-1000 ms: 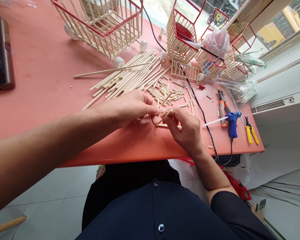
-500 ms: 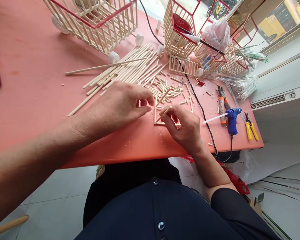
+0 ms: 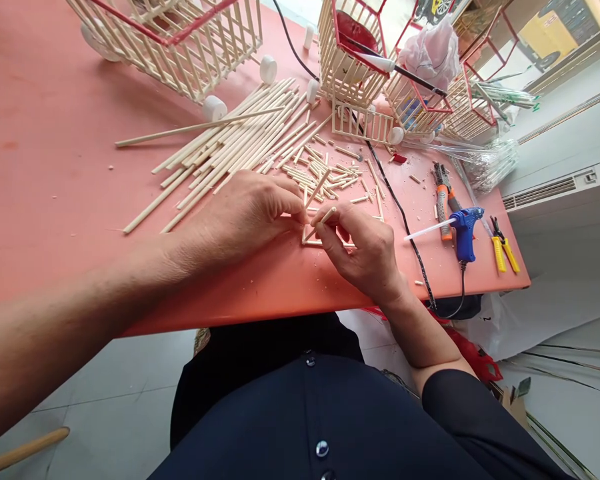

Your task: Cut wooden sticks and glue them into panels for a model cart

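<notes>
A small frame of pale wooden sticks (image 3: 305, 241) lies on the table near its front edge, with short sticks standing up from its left corners. My right hand (image 3: 367, 243) pinches a short wooden stick (image 3: 330, 214), held slanted over the near left corner, and covers much of the frame. My left hand (image 3: 257, 207) has thumb and fingertips closed together at the frame's left side, where they grip it; the exact contact is partly hidden. Behind both hands lies a heap of short cut sticks (image 3: 347, 175).
Long wooden sticks (image 3: 235, 143) lie in a pile behind my left hand. Stick-built carts (image 3: 190, 63) with white wheels stand at the back. To the right are a blue glue gun (image 3: 465, 233), orange-handled pliers (image 3: 443, 200), yellow-handled cutters (image 3: 504, 250) and a black cable (image 3: 405, 223).
My left hand has moved right to the frame, and its fingers have closed there. My right hand keeps the short stick in nearly the same pose. The view has shifted slightly.
</notes>
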A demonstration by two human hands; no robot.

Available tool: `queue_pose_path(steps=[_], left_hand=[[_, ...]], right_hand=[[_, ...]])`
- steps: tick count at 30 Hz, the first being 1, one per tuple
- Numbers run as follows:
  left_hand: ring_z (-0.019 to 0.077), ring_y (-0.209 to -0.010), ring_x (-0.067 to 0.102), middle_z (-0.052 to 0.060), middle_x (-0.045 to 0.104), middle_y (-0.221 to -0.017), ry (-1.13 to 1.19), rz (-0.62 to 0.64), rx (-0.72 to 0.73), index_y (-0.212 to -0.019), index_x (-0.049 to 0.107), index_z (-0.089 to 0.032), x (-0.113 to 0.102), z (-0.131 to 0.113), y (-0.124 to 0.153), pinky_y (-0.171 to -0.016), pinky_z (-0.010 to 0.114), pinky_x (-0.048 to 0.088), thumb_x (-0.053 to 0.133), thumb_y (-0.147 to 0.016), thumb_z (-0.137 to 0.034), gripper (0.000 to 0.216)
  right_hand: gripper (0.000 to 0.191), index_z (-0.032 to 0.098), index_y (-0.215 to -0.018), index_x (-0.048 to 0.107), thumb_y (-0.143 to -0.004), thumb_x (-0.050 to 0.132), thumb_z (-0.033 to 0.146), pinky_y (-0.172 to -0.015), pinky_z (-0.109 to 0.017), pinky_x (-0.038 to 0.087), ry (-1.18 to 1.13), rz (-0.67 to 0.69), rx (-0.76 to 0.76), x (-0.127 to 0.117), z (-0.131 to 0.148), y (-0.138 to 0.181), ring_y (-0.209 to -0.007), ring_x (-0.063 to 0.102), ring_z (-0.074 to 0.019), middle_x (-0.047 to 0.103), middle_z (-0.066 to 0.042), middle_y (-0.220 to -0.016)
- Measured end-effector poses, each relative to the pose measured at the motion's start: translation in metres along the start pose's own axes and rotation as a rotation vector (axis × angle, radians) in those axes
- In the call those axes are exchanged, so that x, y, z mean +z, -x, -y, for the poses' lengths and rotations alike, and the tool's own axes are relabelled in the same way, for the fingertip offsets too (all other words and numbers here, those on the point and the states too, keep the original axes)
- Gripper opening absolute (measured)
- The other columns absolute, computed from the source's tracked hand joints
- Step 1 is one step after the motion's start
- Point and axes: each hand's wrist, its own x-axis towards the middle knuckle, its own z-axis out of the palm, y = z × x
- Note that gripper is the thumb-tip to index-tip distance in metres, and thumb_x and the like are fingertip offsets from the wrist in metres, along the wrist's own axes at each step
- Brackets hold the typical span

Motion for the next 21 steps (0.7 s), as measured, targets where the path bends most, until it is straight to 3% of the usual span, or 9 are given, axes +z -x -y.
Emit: queue_pose_path(steps=[7,21], left_hand=[[0.0209,-0.088,0.066,0.005,0.08,-0.089,-0.014,-0.001,0.007,-0.072,0.077,-0.022,0.0017,-0.0018,0.0004,-0.086,0.033,0.049,0.058,-0.102,-0.013,0.036],[0.0217,-0.087,0.066,0.007,0.077,-0.087,0.031,0.017,0.025,-0.071,0.079,-0.023,0.0014,0.0029,-0.0016,-0.085,0.032,0.05,0.059,-0.1,-0.02,0.035]], right_hand=[[0.018,0.025,-0.105,0.068,-0.12,0.059,0.022,-0.088,-0.032,0.063,0.001,0.012,-0.002,-0.0007,0.0002,-0.0005,-0.083,0.072,-0.0166,0.076,-0.002,-0.091],[0.017,0.025,-0.103,0.066,-0.118,0.06,0.022,-0.086,-0.031,0.061,-0.023,0.03,0.03,0.0,-0.0002,-0.0007,-0.079,0.068,-0.0158,0.076,-0.002,-0.092]])
